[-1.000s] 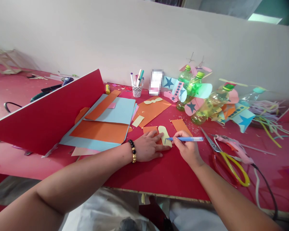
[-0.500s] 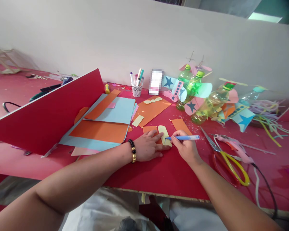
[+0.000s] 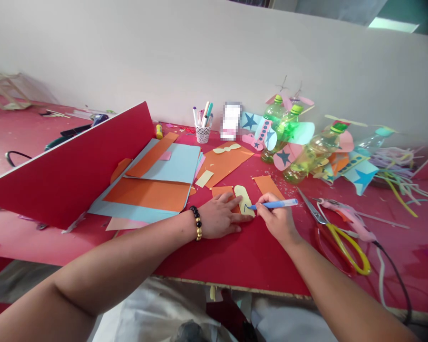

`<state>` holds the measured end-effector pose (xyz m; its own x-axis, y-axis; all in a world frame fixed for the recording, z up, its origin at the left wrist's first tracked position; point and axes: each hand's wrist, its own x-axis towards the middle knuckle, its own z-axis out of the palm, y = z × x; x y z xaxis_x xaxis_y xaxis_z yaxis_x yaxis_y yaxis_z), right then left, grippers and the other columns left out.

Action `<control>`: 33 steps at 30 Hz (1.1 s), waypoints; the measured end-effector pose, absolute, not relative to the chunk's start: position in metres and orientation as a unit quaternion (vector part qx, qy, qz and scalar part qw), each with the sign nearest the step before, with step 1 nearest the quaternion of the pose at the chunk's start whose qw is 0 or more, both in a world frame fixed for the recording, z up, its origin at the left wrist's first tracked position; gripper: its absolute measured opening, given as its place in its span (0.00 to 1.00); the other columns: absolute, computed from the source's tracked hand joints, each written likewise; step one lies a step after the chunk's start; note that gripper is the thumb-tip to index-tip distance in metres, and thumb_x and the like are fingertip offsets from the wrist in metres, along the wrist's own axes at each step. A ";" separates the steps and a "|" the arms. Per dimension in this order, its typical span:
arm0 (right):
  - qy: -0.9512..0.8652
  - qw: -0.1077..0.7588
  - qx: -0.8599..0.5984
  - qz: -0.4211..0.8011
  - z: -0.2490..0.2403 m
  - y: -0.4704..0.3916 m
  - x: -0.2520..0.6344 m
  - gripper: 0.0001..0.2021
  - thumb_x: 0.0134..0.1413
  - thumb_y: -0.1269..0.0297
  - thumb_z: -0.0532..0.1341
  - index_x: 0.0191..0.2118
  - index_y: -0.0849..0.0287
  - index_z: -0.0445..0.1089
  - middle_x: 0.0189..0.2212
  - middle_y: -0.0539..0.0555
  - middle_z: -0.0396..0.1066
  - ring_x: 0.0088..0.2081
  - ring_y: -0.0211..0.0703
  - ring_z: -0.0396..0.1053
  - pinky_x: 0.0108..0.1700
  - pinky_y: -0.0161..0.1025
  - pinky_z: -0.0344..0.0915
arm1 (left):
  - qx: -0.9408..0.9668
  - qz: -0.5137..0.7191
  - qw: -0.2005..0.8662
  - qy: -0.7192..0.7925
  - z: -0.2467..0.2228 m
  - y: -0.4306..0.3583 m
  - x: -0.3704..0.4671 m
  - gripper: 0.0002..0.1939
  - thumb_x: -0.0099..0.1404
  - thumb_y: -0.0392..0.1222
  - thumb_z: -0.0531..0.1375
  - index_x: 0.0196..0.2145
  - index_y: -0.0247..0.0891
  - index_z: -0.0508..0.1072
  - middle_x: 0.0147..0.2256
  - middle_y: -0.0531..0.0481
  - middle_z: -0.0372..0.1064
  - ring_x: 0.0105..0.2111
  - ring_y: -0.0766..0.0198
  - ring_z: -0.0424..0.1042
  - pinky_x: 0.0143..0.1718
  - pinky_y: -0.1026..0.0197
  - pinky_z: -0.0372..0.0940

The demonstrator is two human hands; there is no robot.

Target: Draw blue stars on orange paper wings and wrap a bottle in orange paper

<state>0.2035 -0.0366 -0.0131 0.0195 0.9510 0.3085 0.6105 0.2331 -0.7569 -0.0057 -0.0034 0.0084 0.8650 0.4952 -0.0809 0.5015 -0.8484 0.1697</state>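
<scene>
A small pale yellow paper piece (image 3: 241, 194) with one rounded end lies on the red table, with a few short blue lines drawn near its lower end. My left hand (image 3: 219, 217), wearing a beaded bracelet (image 3: 198, 223), lies flat with fingers spread, pressing the paper's left and lower edges. In my right hand (image 3: 276, 218) is a blue marker (image 3: 278, 204), pinched close to its tip, which touches the yellow paper. An orange paper piece (image 3: 221, 191) sits partly under my left fingers, and another orange strip (image 3: 267, 186) lies just beyond my right hand.
Stacked blue and orange sheets (image 3: 153, 194) lie to the left, beside a standing red board (image 3: 92, 166). Large scissors (image 3: 324, 223) and a pink glue gun (image 3: 349, 219) lie right. Decorated plastic bottles (image 3: 306, 152) and a cup of markers (image 3: 203, 134) stand at the back.
More blue line has appeared on the yellow paper, forming an angled mark. The marker and my right hand have shifted slightly to the right; my left hand has stayed in place.
</scene>
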 end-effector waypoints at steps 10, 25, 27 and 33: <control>-0.665 0.418 -0.583 0.207 -0.009 -0.041 0.204 0.08 0.51 0.68 0.57 0.23 0.56 0.60 0.17 0.45 0.57 0.21 0.36 0.55 0.26 0.35 0.54 | 0.963 -0.008 0.079 0.256 0.003 -0.003 -0.006 0.23 0.70 0.56 0.47 0.62 0.61 0.56 0.65 0.46 0.44 0.59 0.42 0.48 0.54 0.43 0.53; -0.683 0.413 -0.554 0.237 -0.013 -0.040 0.201 0.08 0.58 0.60 0.56 0.30 0.56 0.63 0.24 0.49 0.65 0.28 0.40 0.64 0.30 0.36 0.60 | 0.963 -0.006 0.086 0.256 0.005 -0.003 -0.006 0.23 0.70 0.55 0.49 0.61 0.59 0.58 0.65 0.45 0.45 0.60 0.43 0.48 0.56 0.42 0.52; -0.686 0.407 -0.553 0.240 -0.013 -0.040 0.201 0.08 0.58 0.60 0.56 0.31 0.56 0.63 0.24 0.49 0.65 0.28 0.40 0.64 0.30 0.36 0.60 | 0.963 -0.004 0.085 0.255 0.005 -0.003 -0.006 0.23 0.69 0.55 0.50 0.61 0.59 0.58 0.65 0.47 0.45 0.60 0.44 0.48 0.56 0.43 0.51; -0.689 0.403 -0.546 0.255 -0.011 -0.040 0.199 0.07 0.58 0.60 0.56 0.31 0.56 0.63 0.25 0.49 0.65 0.28 0.39 0.64 0.31 0.36 0.61 | 0.962 -0.014 0.087 0.259 0.006 -0.003 -0.006 0.23 0.69 0.55 0.50 0.61 0.59 0.58 0.65 0.48 0.44 0.60 0.44 0.47 0.56 0.43 0.52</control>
<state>0.1987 -0.0401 -0.0113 -0.0791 0.9580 0.2756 0.5469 0.2729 -0.7915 -0.0056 -0.0031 0.0062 0.8651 0.4965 -0.0717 0.5013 -0.8501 0.1611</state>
